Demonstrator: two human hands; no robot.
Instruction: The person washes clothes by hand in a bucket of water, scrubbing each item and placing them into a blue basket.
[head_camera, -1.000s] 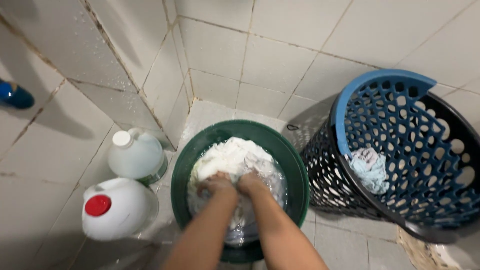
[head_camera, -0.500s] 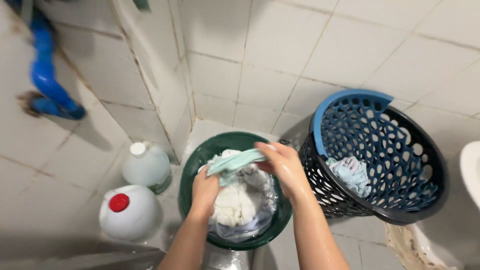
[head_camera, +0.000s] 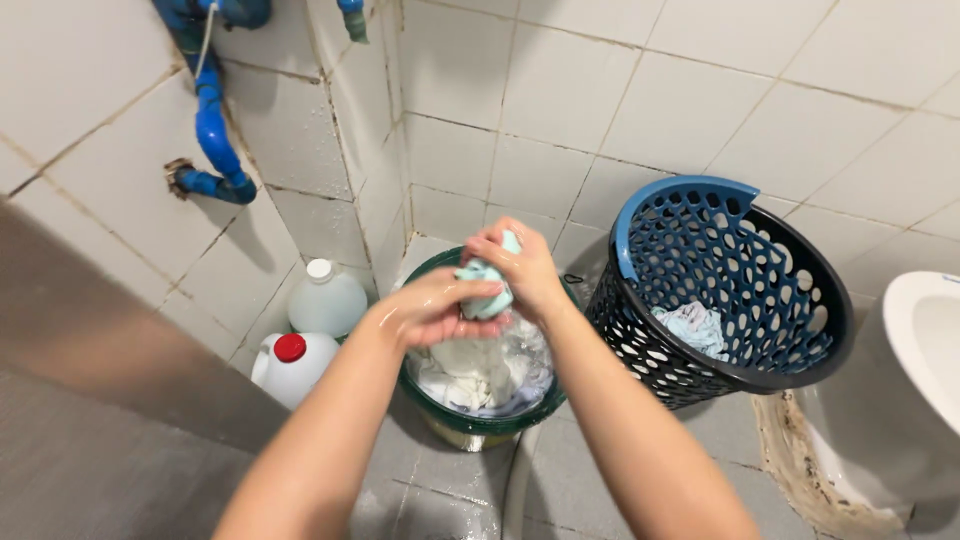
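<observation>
Left hand (head_camera: 432, 308), right hand (head_camera: 520, 268): both clenched on wet pale-green cloth (head_camera: 485, 292); green basin (head_camera: 478, 420) below, laundry basket (head_camera: 720, 290) right.

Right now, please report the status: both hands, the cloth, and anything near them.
Left hand and right hand both shut on pale green cloth, wet, bunched. Held above green basin of soapy laundry. Blue-rimmed laundry basket beside, two white jugs opposite.
</observation>
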